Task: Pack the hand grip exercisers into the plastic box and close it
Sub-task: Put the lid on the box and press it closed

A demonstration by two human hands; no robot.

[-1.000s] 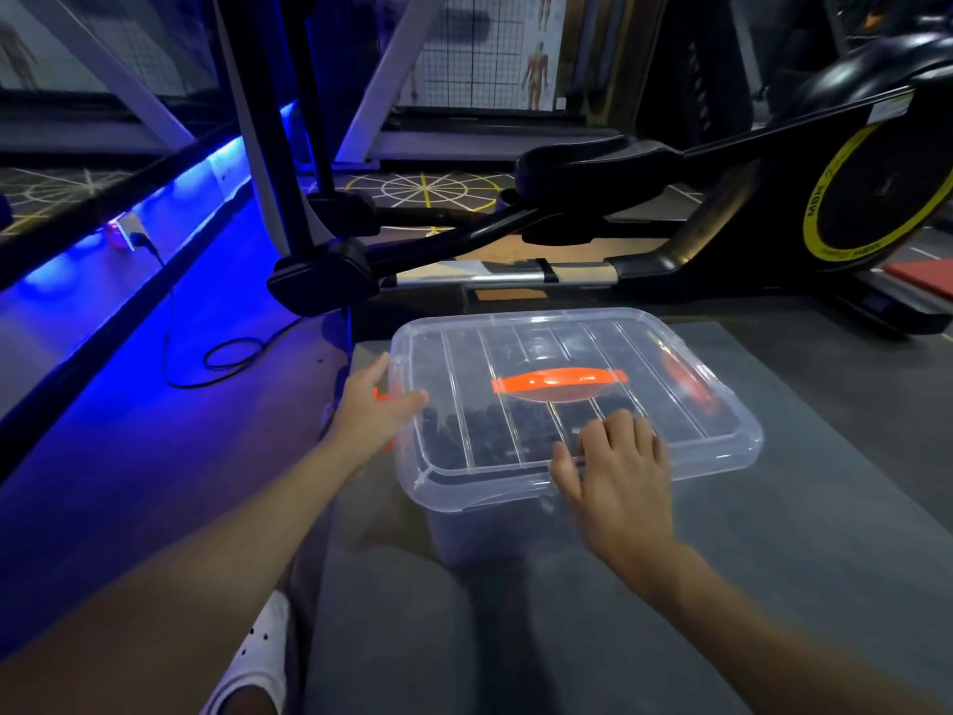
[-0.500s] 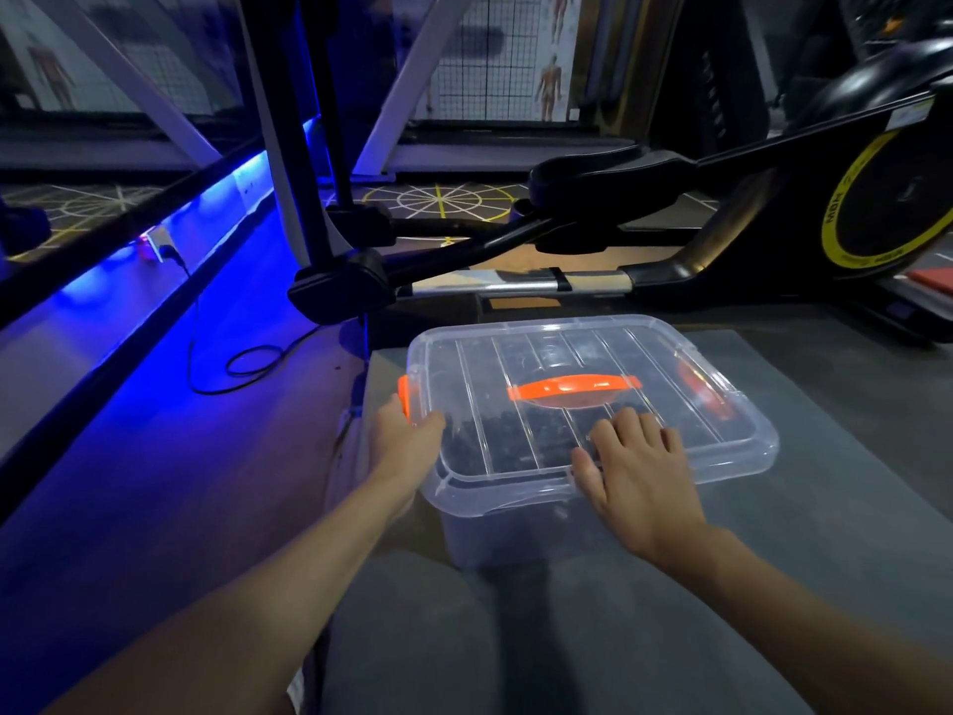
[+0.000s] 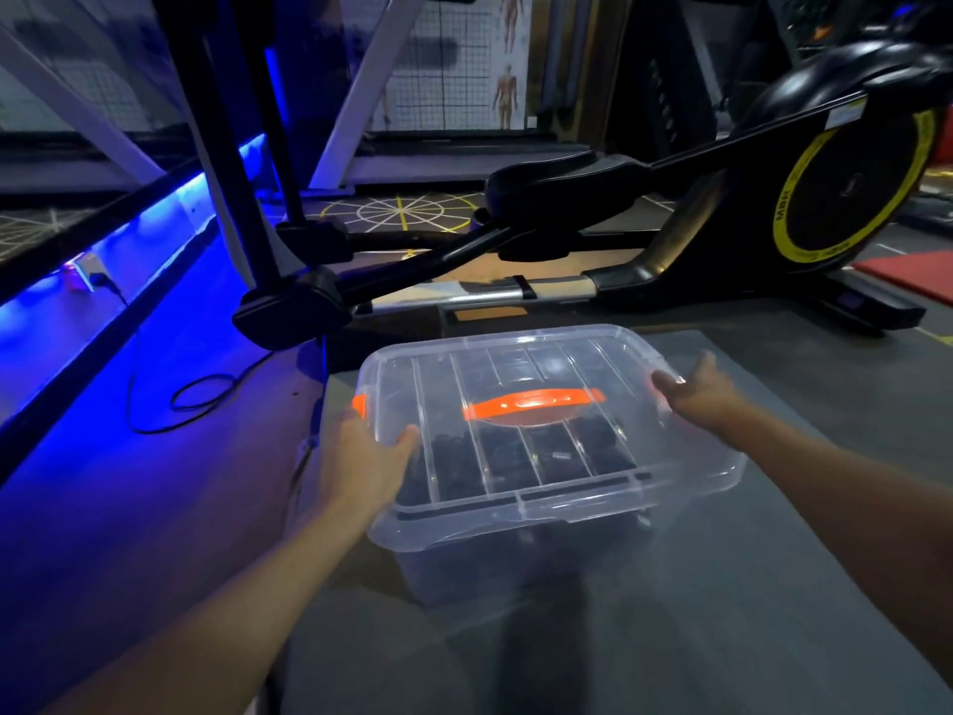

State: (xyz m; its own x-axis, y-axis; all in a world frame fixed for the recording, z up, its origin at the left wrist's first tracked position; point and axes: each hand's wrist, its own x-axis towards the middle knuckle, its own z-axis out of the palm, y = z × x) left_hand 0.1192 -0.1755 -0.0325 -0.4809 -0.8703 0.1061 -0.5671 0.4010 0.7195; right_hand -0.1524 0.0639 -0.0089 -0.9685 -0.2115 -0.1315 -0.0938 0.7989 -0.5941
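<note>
Blue-lit gym: elliptical trainer [image 3: 670,240] behind grey mat [image 3: 670,637].

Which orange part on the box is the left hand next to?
The small orange latch at the lid's left edge, just above the left hand. The long orange handle sits untouched at the lid's centre.

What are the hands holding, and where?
Left hand grips the clear box's lid at its left edge; right hand touches its right edge.

A gym: elliptical trainer [image 3: 722,219], floor mat [image 3: 722,585], anatomy posters [image 3: 508,59], agility markings [image 3: 407,216] on floor.
</note>
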